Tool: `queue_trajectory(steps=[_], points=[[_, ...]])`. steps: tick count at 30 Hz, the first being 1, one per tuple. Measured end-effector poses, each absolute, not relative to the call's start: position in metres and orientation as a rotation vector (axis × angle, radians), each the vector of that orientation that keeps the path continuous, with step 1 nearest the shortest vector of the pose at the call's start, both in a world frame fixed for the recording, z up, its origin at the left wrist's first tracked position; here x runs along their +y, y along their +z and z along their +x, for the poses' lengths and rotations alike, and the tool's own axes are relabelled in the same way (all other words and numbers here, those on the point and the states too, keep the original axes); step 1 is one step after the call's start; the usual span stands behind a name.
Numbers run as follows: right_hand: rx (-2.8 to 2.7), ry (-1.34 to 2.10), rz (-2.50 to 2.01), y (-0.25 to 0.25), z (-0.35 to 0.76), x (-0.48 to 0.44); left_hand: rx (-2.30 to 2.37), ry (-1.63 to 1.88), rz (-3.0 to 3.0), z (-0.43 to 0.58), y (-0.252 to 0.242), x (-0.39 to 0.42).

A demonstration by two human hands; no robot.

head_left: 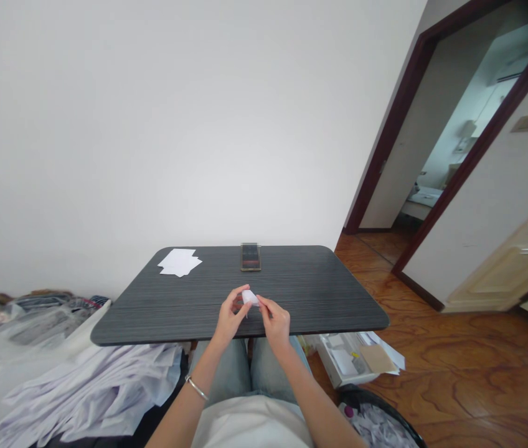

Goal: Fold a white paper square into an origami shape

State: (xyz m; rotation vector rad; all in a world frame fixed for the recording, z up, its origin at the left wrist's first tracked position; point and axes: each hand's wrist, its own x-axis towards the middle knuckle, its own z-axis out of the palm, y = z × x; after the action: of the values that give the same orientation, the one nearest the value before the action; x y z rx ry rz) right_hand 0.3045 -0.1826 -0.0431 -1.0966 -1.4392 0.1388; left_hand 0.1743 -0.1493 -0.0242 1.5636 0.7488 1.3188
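In the middle of a dark counter (301, 280), slightly toward six o'clock, two bare hands hold a small white piece of paper (249, 298). It looks folded, though the creases are too small to make out. The left hand (231, 312) is at the paper's eight o'clock, its thumb and fingers clamped on the paper; a silvery bracelet (196, 387) circles that wrist. The right hand (276, 318) is at the paper's four o'clock, its thumb and index finger pinched together on the near corner

Around the counter's clock face, a phone (251, 260) lies flat at twelve o'clock, near the far edge. At ten o'clock, white sheets (180, 262) lie in a loose, overlapping pile. A plain white wall (245, 124) rises beyond twelve o'clock

Off the counter at eight o'clock is a heap of pale cloth (91, 386). At four o'clock, an open box (357, 379) of papers sits on the brown floor (460, 373), with a dark bag (355, 393) of pale scraps nearer the person. Toward two o'clock, a dark-framed doorway (385, 149) opens into another room
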Motion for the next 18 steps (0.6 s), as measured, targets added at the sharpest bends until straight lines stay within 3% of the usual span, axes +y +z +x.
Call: queue_trajectory(steps=[18], points=[[-1.402,0.096,-1.032,-0.0425,0.3051,-0.1857,0.674,1.219,1.538,0.1700,-0.0203,-0.1489]])
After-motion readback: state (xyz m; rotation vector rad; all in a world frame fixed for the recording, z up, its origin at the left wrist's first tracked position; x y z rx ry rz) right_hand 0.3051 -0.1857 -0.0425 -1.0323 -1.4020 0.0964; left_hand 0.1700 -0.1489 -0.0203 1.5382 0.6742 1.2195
